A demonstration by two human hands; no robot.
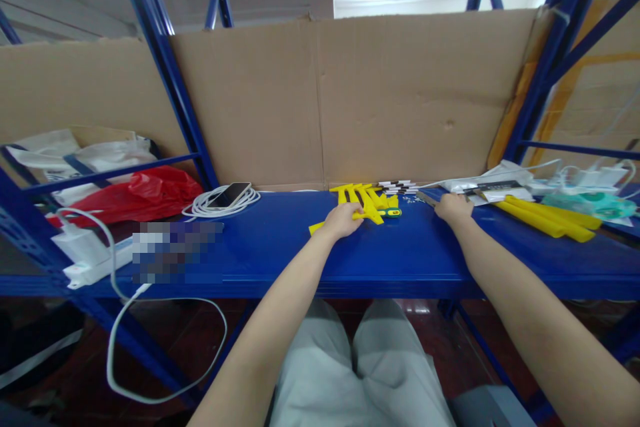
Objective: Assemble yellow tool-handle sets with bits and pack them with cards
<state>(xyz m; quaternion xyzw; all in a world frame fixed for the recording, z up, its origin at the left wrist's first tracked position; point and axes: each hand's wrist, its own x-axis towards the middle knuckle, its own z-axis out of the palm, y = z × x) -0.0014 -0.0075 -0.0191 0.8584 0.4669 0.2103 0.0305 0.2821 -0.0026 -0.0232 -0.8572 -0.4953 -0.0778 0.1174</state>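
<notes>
Over the middle of the blue tabletop (280,253), the left hand (343,220) is pinching a yellow piece (371,216), its fingers curling around it so that yellow is showing on both sides of the fist. To its right, the right hand (454,207) is closing around a slim grey tool (427,198), whose tip is pointing left toward the yellow things; what kind of tool it is, one cannot tell. Just beyond the left hand, more yellow pieces (357,192) are lying close together, and a green-and-yellow handle (392,212) is sticking out to the right beside them. Behind these, small black-and-white items (397,187) are lying in a cluster, while white bits (411,199) are lying scattered between the hands. Farther right, rolled yellow sheets (545,219) are resting near a teal bundle (590,203). Toward the left, a phone (234,194) is lying on a coiled white cable (210,205), near a red bag (145,193). Cardboard (390,93) is standing upright along the back edge.
</notes>
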